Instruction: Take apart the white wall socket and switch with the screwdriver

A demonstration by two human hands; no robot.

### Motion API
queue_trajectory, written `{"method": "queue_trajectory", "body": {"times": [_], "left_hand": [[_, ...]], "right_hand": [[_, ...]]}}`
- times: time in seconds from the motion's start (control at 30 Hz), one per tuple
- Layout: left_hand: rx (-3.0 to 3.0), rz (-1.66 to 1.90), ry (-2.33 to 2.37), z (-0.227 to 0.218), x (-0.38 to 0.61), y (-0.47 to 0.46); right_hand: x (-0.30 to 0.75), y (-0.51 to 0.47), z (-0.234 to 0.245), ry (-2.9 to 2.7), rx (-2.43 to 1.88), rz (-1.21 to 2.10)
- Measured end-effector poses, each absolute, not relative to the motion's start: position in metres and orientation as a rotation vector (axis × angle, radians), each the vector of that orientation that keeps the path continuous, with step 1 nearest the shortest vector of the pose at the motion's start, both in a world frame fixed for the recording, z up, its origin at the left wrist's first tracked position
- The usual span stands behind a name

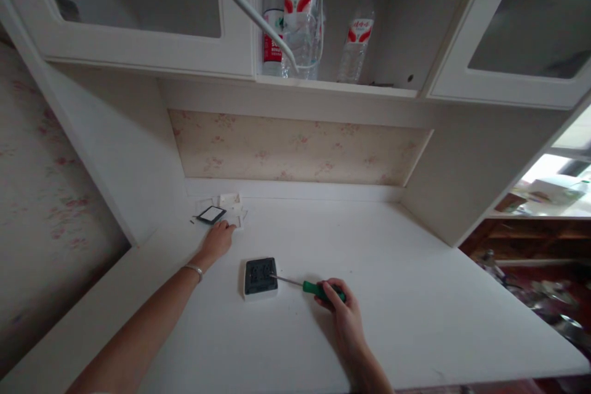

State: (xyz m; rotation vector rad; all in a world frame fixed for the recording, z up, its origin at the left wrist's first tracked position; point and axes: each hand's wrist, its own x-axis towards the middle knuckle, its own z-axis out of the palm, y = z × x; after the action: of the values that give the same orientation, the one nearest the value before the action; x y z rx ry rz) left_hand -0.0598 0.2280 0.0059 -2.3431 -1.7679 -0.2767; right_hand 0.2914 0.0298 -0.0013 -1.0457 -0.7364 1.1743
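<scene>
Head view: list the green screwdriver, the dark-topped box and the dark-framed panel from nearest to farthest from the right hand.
1. Green screwdriver: held in the right hand.
2. Dark-topped box: to the hand's left, at the screwdriver's tip.
3. Dark-framed panel: farthest, at back left, beside the left hand.

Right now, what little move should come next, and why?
Perhaps the left hand should reach over and steady the black-topped box: the right hand holds the green screwdriver with its tip at the box, which no hand steadies, and the left is by the small white pieces.
</scene>
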Motion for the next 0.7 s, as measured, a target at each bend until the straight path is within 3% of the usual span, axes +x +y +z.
{"method": "queue_trajectory", "body": {"times": [0.4,0.7], "left_hand": [[-2.217,-0.427,-1.943,0.007,-0.058,0.236],[-2.266,-0.871,-1.944,0.028,-0.037,0.194]], "right_hand": [[0.292,0.025,0.006,-0.632,-0.908,1.239],[0.298,0.033,0.026,-0.271,-0.752,1.225]]}}
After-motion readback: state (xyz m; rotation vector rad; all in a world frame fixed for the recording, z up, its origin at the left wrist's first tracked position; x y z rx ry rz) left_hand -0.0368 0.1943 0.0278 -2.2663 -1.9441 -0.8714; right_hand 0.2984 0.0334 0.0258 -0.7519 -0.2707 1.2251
